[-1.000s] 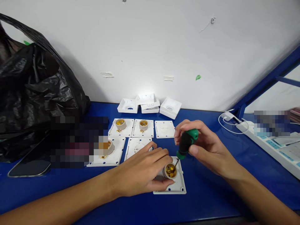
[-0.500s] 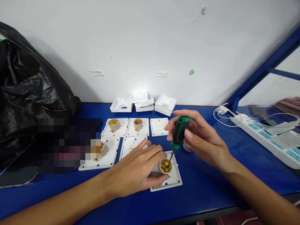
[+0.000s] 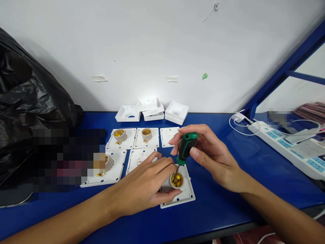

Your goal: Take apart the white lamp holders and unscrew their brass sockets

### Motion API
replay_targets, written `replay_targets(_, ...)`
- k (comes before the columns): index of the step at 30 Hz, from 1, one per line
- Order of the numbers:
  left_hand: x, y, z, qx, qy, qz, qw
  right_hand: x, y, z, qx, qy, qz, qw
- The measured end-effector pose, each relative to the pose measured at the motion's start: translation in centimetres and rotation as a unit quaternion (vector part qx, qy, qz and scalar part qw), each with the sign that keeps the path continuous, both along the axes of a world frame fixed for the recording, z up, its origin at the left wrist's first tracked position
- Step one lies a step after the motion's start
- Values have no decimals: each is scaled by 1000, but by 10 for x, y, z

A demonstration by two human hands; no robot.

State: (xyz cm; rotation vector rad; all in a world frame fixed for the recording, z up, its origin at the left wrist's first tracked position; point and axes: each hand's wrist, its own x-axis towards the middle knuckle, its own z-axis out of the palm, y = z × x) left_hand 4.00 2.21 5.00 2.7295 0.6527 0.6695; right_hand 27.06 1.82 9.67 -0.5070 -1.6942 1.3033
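Note:
My right hand grips a green and black screwdriver by its handle. The shaft points down into the brass-lined lamp socket, with the tip inside the cup. Thumb and fingers of my left hand close around that socket, which stands on a square white base plate. Just behind my left hand lies another white plate, partly covered by the fingers. Further plates with sockets stand to the left and behind, one socket at the back left and another beside it.
White square covers are piled against the wall. A bare plate lies behind my right hand. To the right is a white power strip with cables. A black plastic bag fills the left side, next to a blurred patch.
The screwdriver has shifted from the socket's right rim to its back left part, and its tip sits deeper in the cup. My left hand keeps its hold. The whole view has moved slightly.

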Motion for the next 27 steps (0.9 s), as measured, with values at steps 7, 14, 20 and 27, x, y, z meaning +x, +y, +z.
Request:
replay_targets(7, -1, -1, 3, -5, 9, 9, 1000, -1, -1, 0, 14, 11, 2, 1000)
replay_targets(14, -1, 0, 1, -2, 9, 6, 1000, -1, 0, -1, 11, 12, 6, 1000)
replay_targets(20, 0, 0, 1, -7, 10, 14, 1000, -1, -1, 0, 13, 20, 6, 1000)
replay_targets(27, -2, -1, -1, -3, 6, 16, 1000, -2, -1, -1, 16, 10, 7, 1000)
